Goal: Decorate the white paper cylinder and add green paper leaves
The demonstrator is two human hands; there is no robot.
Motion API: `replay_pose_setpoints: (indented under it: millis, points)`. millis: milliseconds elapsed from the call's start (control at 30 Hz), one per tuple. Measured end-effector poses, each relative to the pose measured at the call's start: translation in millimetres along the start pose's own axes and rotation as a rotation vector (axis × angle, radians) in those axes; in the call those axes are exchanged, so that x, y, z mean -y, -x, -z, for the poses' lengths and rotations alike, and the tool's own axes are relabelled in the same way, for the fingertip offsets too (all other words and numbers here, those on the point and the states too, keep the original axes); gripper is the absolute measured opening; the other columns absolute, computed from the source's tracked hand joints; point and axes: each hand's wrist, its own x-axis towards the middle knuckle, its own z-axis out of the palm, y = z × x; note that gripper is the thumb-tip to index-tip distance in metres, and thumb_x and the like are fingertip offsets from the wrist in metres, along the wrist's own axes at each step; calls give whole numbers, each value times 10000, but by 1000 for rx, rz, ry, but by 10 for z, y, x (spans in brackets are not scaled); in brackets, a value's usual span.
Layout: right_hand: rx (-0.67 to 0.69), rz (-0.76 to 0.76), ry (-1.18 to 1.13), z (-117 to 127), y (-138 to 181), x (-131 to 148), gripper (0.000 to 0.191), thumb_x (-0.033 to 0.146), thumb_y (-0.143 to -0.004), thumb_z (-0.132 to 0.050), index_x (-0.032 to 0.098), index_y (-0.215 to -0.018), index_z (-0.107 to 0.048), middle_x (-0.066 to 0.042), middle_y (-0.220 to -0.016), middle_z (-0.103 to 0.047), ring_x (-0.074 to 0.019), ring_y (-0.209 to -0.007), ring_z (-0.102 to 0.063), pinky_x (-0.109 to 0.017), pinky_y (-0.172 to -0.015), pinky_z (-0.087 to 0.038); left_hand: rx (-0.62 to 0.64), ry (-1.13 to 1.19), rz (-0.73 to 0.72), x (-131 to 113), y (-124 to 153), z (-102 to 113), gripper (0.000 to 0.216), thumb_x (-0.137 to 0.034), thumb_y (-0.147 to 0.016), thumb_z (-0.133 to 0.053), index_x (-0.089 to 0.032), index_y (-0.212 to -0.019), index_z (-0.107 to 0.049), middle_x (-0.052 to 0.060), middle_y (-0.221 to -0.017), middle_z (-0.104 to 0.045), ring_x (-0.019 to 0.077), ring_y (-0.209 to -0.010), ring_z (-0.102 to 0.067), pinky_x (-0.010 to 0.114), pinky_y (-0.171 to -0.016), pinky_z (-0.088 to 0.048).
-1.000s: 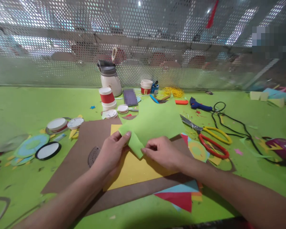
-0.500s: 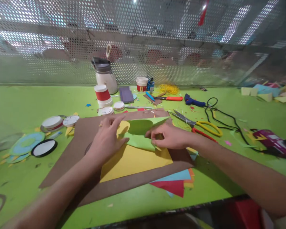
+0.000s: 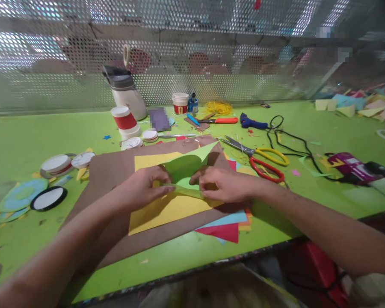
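Both my hands hold a light green paper sheet (image 3: pixel 186 164) that is curled and folded over on itself. My left hand (image 3: pixel 144 188) pinches its left edge with closed fingers. My right hand (image 3: pixel 223 184) pinches its right side, fingers pressed together. The green sheet hangs just over a yellow sheet (image 3: pixel 167 205), which lies on a large brown sheet (image 3: pixel 112 171). Blue, red and orange papers (image 3: pixel 226 226) stick out from under the brown sheet near the table's front edge.
Scissors with yellow and red handles (image 3: pixel 263 160) lie right of the papers. A blue glue gun (image 3: pixel 252 123) with a black cord, an orange-handled knife (image 3: pixel 223 120), red-and-white cups (image 3: pixel 125 122), a white jug (image 3: pixel 125 92) and round paper discs (image 3: pixel 48 197) lie around. A perforated metal screen stands behind.
The green sheet went from lying spread out with one corner lifted to being curled up and folded between both hands. The view shifted down and right, showing more of the table's front edge.
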Motion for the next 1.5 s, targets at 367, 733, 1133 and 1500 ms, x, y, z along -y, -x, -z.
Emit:
replay_pose_setpoints:
  millis: [367,733,1133,1500]
  points:
    - [-237,126,15,-144,49,-8,80,194,-861,-603,142,-809,-635,-113,-986,-644,-212,-956,-560,-363,-851,-457,179,-517,-95,-187,54,0,224,-281,-861,-488,-152,-817,-667,85,-844,-636,198,-746,-599,308,-700,-450]
    - [-160,168,180,-246,158,13,166,183,-904,-528,109,-790,-624,-107,-850,-608,-198,-823,-521,-328,-769,-422,230,-536,-251,-73,182,-114,222,-286,-860,-517,-174,-701,-624,58,-788,-567,184,-710,-553,298,-642,-432]
    - [-220,-219,43,-300,92,77,218,182,-891,-537,132,-680,-565,-68,-789,-528,-205,-868,-463,-337,-766,-400,117,-395,-196,85,149,-218,329,-288,-900,-451,-164,-637,-605,104,-1037,-611,240,-956,-554,411,-844,-419]
    - [-250,-324,-44,-303,178,99,199,170,-857,-582,157,-666,-526,-29,-791,-516,-171,-822,-471,-336,-779,-374,130,-363,-201,106,206,-225,312,-250,-880,-470,-176,-581,-517,115,-1033,-567,251,-1014,-524,427,-835,-417]
